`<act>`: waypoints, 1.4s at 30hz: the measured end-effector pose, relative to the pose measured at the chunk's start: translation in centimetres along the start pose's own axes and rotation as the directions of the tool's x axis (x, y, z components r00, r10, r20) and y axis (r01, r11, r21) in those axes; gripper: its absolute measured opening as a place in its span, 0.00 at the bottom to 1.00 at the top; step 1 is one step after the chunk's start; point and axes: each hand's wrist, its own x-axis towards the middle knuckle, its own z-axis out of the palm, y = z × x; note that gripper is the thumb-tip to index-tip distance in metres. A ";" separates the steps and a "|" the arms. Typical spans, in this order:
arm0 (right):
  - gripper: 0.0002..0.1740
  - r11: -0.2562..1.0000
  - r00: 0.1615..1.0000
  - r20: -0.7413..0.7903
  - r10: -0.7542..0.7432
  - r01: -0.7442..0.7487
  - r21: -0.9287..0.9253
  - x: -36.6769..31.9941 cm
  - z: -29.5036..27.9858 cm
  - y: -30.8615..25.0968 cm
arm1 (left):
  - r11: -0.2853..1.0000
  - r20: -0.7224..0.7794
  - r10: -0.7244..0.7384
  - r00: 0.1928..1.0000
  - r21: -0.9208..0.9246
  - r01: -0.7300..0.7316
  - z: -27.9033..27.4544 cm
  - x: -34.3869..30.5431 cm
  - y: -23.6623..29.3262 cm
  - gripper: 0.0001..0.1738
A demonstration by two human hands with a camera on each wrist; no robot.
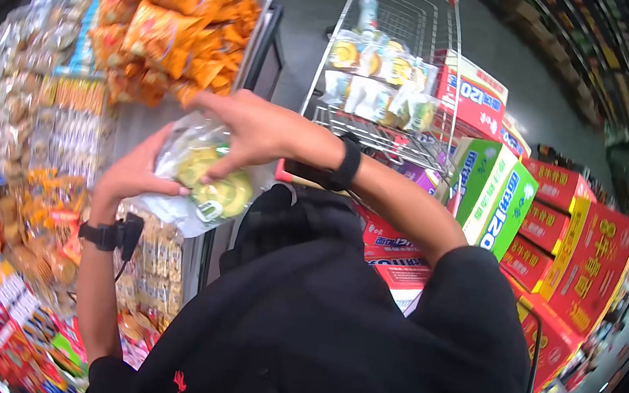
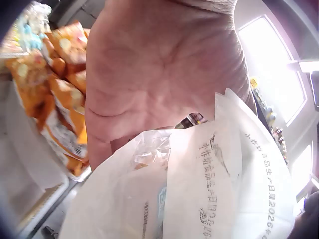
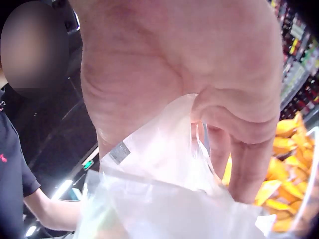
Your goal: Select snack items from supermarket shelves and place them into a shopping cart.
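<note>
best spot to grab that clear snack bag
Probably cup the bag at its left edge and top, coming from the left and above, as the left hand and right hand do: it is soft, bulging film with loose round pieces, so one pinch would likely let it sag.

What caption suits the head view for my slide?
Left hand and right hand grip a clear bag of yellow-green snacks, with orange snack packs and a wire trolley beyond.

Black shirt [image 1: 325, 344], black wrist straps [image 1: 348, 165]
</note>
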 end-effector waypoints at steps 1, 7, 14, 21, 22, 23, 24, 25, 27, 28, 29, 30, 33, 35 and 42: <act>0.48 0.999 0.998 -0.038 0.051 -0.051 0.013 -2.1 -1.7 0.5 | 0.999 0.084 0.021 0.996 0.034 -0.024 0.6 2.8 0.9 0.59; 0.47 0.949 0.879 -0.363 0.310 -0.312 0.057 -15.1 -11.2 5.9 | 0.928 0.473 0.095 0.876 0.276 -0.250 6.9 21.9 8.1 0.57; 0.47 0.858 0.656 -0.560 0.506 -0.449 0.249 -23.5 -18.0 19.0 | 0.813 0.583 -0.150 0.798 0.532 -0.237 12.8 44.2 10.0 0.59; 0.62 0.668 0.581 -0.368 0.726 -0.724 0.175 -24.8 -16.8 34.7 | 0.680 0.295 -0.063 0.953 0.712 -0.176 14.5 54.1 -1.0 0.63; 0.64 0.677 0.593 -0.373 0.713 -0.721 0.149 -24.8 -16.1 35.3 | 0.632 0.245 -0.048 0.968 0.758 -0.160 15.1 53.5 -1.5 0.64; 0.66 0.689 0.609 -0.380 0.696 -0.715 0.118 -24.5 -15.5 35.8 | 0.580 0.192 -0.026 0.981 0.802 -0.142 15.8 52.6 -2.0 0.65; 0.68 0.702 0.626 -0.388 0.676 -0.707 0.084 -24.0 -15.1 36.1 | 0.525 0.139 0.003 0.990 0.842 -0.120 16.3 51.5 -2.3 0.66; 0.71 0.616 0.577 -0.314 0.754 -0.787 0.030 -23.4 -15.2 34.9 | 0.499 0.102 0.038 0.994 0.860 -0.108 16.6 50.6 -2.6 0.66; 0.71 0.580 0.552 -0.373 0.746 -0.814 -0.044 -22.6 -14.5 32.5 | 0.447 0.037 0.120 0.992 0.890 -0.087 17.4 48.8 -2.9 0.67; 0.71 0.558 0.540 -0.407 0.737 -0.825 -0.085 -22.4 -14.3 31.5 | 0.421 0.005 0.168 0.986 0.904 -0.076 17.9 48.0 -2.7 0.67; 0.68 0.568 0.559 -0.432 0.708 -0.814 -0.123 -22.4 -14.1 30.3 | 0.399 -0.027 0.204 0.979 0.915 -0.058 18.3 47.1 -2.4 0.64; 0.68 0.570 0.578 -0.460 0.674 -0.803 -0.173 -22.6 -13.7 29.3 | 0.404 -0.033 0.222 0.975 0.913 -0.061 18.7 46.1 -2.0 0.64; 0.60 0.603 0.612 -0.536 0.581 -0.766 -0.220 -23.2 -12.7 27.9 | 0.466 -0.068 0.240 0.968 0.883 -0.054 19.3 43.4 -0.9 0.57; 0.54 0.630 0.646 -0.546 0.534 -0.735 -0.252 -24.1 -12.5 27.6 | 0.538 -0.071 0.188 0.980 0.842 -0.042 19.6 41.5 -0.3 0.53; 0.32 0.694 0.751 -0.369 0.548 -0.654 -0.301 -28.6 -12.4 23.7 | 0.727 -0.017 0.076 0.997 0.685 -0.044 20.2 33.2 1.9 0.32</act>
